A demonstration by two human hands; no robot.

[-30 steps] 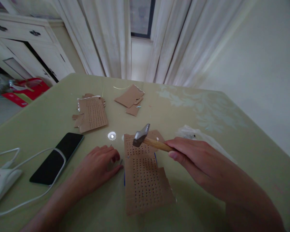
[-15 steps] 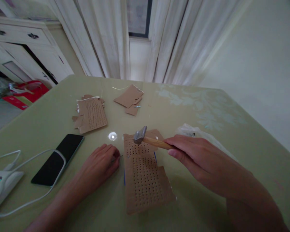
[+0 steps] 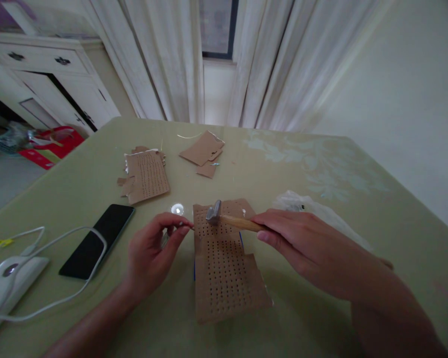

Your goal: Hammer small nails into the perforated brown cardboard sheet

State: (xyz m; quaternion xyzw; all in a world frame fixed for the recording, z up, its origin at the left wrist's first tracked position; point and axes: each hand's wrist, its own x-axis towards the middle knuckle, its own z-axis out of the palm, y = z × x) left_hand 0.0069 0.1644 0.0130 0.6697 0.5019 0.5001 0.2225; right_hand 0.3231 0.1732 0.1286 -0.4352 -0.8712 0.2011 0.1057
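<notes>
A brown cardboard sheet (image 3: 224, 271) punched with rows of small holes lies on the green table (image 3: 302, 169) in front of me. My right hand (image 3: 302, 243) grips the wooden handle of a small hammer (image 3: 218, 215), whose metal head rests low over the sheet's far end. My left hand (image 3: 152, 251) is lifted just left of the sheet, thumb and forefinger pinched on a thin nail (image 3: 189, 227) at the sheet's left edge.
A second perforated cardboard piece (image 3: 147, 175) and plain cardboard scraps (image 3: 203, 149) lie farther back. A black phone (image 3: 97, 240), a white cable (image 3: 52, 248) and a white device (image 3: 7, 278) sit at the left. A crumpled clear bag (image 3: 302, 204) lies right of the hammer.
My left hand has risen from the table and now pinches a nail beside the sheet. The hammer head has dropped lower toward the cardboard.
</notes>
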